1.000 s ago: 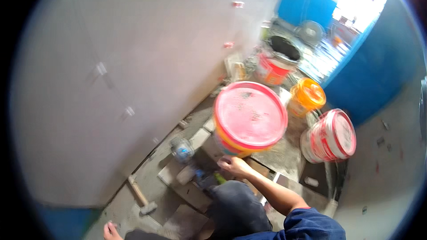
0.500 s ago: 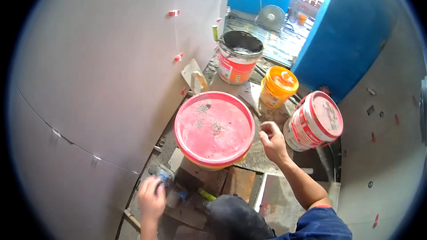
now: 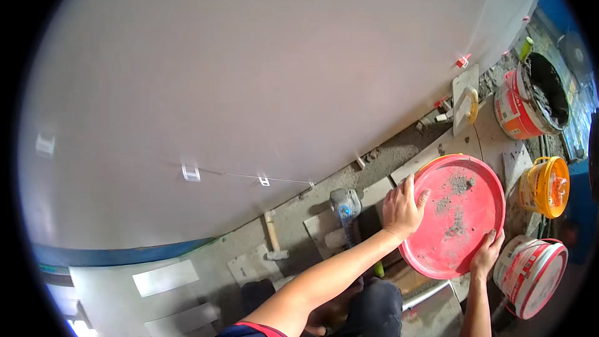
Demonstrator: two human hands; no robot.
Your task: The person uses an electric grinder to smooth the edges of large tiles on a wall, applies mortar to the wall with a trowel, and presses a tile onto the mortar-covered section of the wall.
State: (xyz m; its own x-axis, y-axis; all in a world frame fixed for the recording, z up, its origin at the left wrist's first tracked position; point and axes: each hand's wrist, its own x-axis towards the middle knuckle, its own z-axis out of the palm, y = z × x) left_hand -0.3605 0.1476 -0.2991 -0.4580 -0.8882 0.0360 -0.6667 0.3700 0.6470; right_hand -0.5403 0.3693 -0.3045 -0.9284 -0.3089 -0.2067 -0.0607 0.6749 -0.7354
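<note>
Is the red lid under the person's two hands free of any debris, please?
No, grey crumbs of mortar lie scattered on the red lid between the left hand and right hand.

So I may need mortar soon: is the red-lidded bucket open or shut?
Shut. The red lid sits flat over the whole bucket top, grit scattered on it, with the left hand and right hand on its rim.
</note>
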